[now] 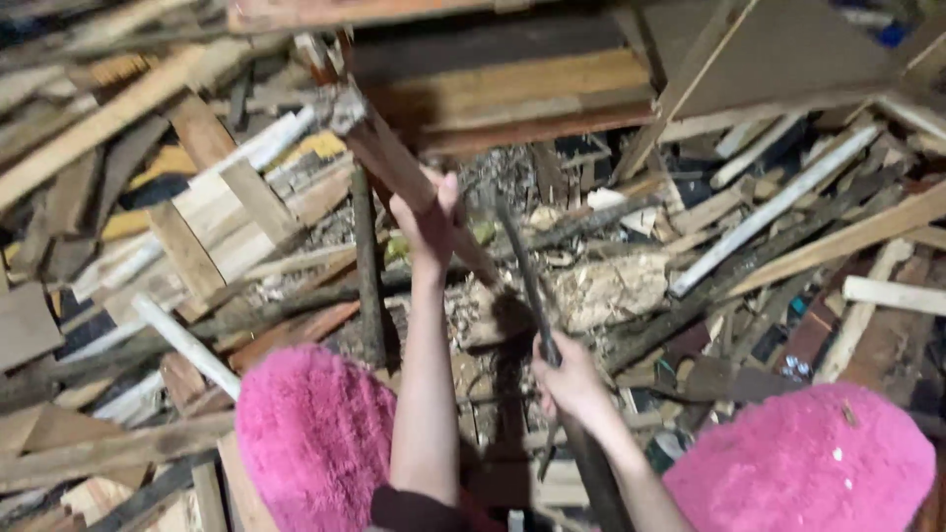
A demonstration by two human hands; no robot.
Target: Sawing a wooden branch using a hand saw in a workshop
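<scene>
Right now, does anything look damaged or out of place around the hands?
Yes. The left hand grips a reddish plank with a splintered, ragged upper end. The right hand holds a thin dark stick. Both rise from a jumbled heap of scrap boards, wood chips and debris.

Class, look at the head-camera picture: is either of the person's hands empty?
No: the left hand grips a reddish wooden plank, and the right hand grips a dark thin rod.

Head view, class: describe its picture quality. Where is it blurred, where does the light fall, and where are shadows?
In the head view the left hand and the reddish plank it grips are motion-smeared; the right hand on the dark stick is sharper; light falls on the central wood scraps; shadow lies under the top boards and along the frame's edges.
</scene>
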